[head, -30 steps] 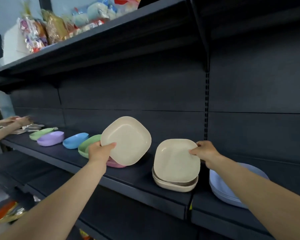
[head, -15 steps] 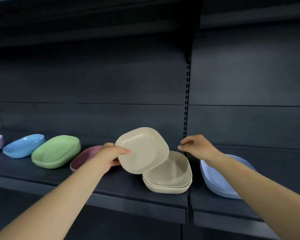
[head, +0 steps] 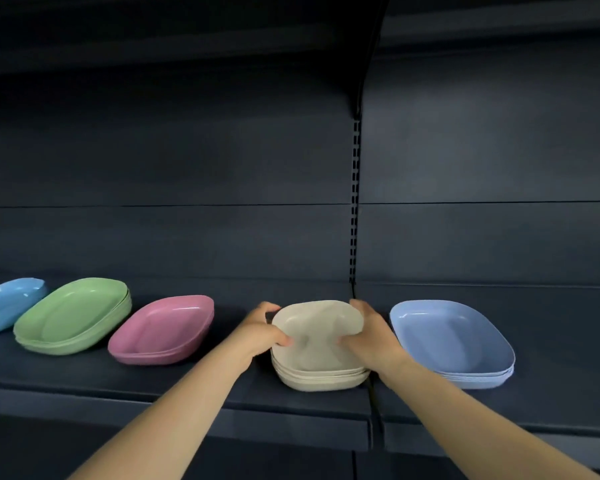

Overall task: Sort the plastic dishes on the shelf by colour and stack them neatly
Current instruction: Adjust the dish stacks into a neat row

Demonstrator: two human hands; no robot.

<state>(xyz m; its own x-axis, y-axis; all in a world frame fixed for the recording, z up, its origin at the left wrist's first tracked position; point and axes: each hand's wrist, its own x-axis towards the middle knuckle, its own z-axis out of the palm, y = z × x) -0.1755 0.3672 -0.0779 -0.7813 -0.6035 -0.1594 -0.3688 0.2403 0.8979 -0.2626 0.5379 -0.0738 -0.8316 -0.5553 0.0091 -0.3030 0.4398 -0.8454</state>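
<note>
A stack of beige dishes (head: 321, 374) stands on the dark shelf (head: 187, 379) near its middle. My left hand (head: 262, 329) grips the top beige dish at its left rim, thumb over the edge. My right hand (head: 369, 332) grips the same dish at its right rim. To the right lies a stack of pale blue dishes (head: 454, 341). Left of the beige stack sit pink dishes (head: 163, 329), then green dishes (head: 73, 315), and a light blue dish (head: 4, 303) at the frame's left edge.
A slotted upright (head: 354, 202) divides the shelf's dark back panel above the beige stack. A seam (head: 374, 403) splits the shelf board just right of that stack. The shelf's front edge runs below my forearms.
My left hand brought the beige dish down onto the beige stack. My right hand moved from the air onto the dish's right rim. The view has shifted right and down.
</note>
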